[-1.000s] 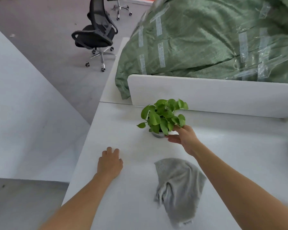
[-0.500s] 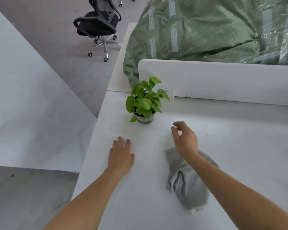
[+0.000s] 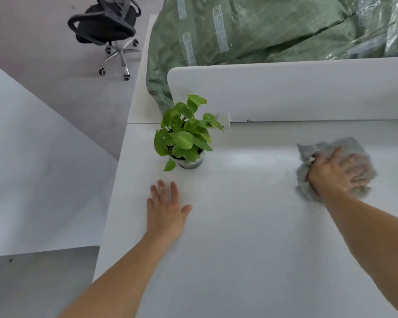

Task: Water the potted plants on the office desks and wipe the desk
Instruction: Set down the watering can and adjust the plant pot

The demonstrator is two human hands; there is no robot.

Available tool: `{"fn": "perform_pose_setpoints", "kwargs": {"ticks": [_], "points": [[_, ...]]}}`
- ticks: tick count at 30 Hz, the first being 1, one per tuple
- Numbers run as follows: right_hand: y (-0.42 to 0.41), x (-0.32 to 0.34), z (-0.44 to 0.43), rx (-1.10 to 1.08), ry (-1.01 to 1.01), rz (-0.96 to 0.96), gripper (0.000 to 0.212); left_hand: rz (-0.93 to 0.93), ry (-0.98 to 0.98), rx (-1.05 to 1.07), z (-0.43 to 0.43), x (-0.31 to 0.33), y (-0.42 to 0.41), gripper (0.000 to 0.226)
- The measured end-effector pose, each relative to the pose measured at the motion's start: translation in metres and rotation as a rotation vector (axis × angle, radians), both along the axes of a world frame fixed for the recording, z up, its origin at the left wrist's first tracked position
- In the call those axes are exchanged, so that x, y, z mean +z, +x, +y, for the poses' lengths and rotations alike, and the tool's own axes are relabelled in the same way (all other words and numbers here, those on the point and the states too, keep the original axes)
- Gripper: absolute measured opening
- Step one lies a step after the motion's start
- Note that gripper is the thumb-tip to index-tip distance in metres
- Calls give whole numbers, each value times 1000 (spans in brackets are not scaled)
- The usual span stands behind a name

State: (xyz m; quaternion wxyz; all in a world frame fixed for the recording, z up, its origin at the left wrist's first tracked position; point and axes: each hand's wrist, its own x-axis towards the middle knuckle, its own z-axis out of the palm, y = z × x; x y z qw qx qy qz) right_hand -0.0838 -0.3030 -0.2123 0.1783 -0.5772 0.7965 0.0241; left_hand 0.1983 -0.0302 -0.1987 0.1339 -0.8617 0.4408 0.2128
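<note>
Head view looks down on a white desk [image 3: 239,260]. A small plant [image 3: 184,134] with bright green leaves stands upright in a little round pot [image 3: 191,163]. It sits at the far left part of the desk, just in front of a low white panel [image 3: 296,92] that runs along the far side. One leaf hangs down over the near side of the pot.

The left hand [image 3: 167,212] lies flat on the desk, palm down, with its fingers straight and a bit spread. It holds nothing. It is near the plant, on the near side of it, but does not touch the pot.

The right hand [image 3: 333,174] is out to the right, well apart from the plant. It rests on top of a grey cloth [image 3: 347,146] and presses it onto the desk. This hand is blurry, but its fingers seem to lie spread and mostly straight on the cloth, not curled round it. The cloth is bunched up and sticks out past the hand on the far side and the left.

Behind the panel lies a big green bag [image 3: 262,35] with strips of clear tape on it. A black chair [image 3: 106,26] on wheels stands on the grey floor [image 3: 44,83] at the far left. Another white desk top [image 3: 37,180] is on the left.
</note>
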Motion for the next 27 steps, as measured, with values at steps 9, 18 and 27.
{"fn": "perform_pose_setpoints", "kwargs": {"ticks": [9,18,27], "points": [[84,-17,69,1430,-92,-25,66,54,50,37,-1,4,2,80],[103,-16,-11,426,-90,-29,77,81,73,47,-5,-1,8,80],[22,-35,145,1080,-143,-28,66,101,74,100,-9,10,15,82]]}}
